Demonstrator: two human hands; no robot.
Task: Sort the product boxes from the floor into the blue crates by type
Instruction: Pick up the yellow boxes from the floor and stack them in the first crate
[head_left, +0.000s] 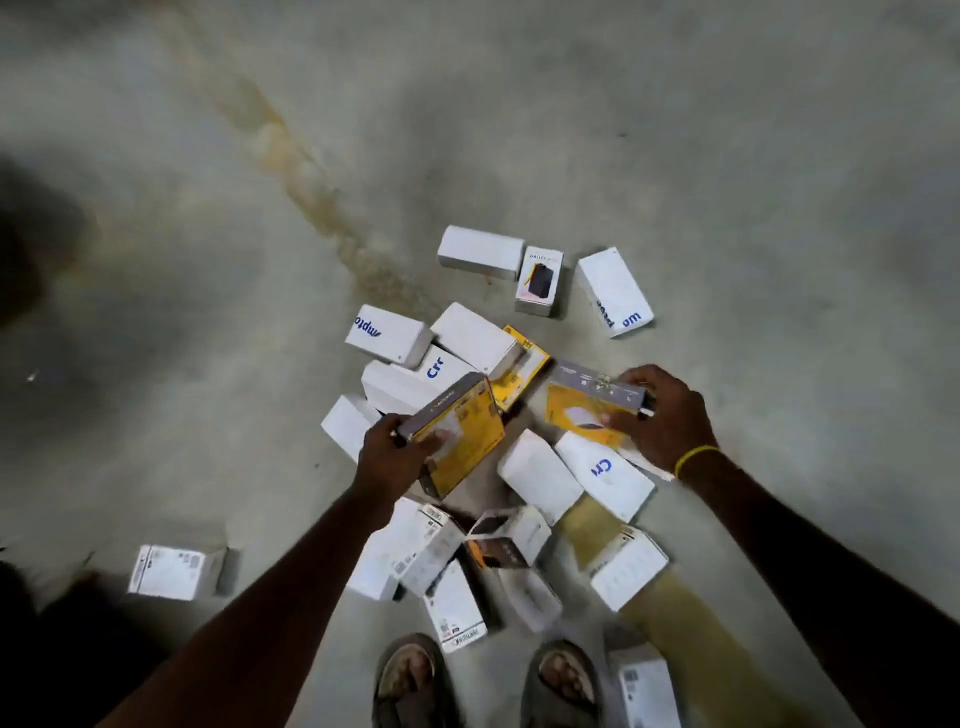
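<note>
Stands over a heap of white boxes (540, 475) strewn across the concrete floor (675, 130), near the middle of the view. Grips a yellow-and-grey box (467, 434) in the left hand (392, 454), fingers curled round its near-left end and thumb laid on the yellow face. Holds it tilted above the left part of the heap. Clasps a second yellow box (584, 413) in the right hand (670, 421), fingers wrapped over the grey far edge and thumb against the yellow face, above the right part of the heap. Wears a yellow band (696, 460) on the right wrist.

Between the two held boxes and a little farther off: a third yellow box (524, 366), lying tilted against white ones. At the far left of the heap: a white box with blue lettering (387, 335). Farther still, apart from the heap: a small box printed with a dark device (539, 283), between two more white boxes. Well to the near left, alone: a white labelled box (174, 571). At the near edge: two sandalled feet (410, 680).
</note>
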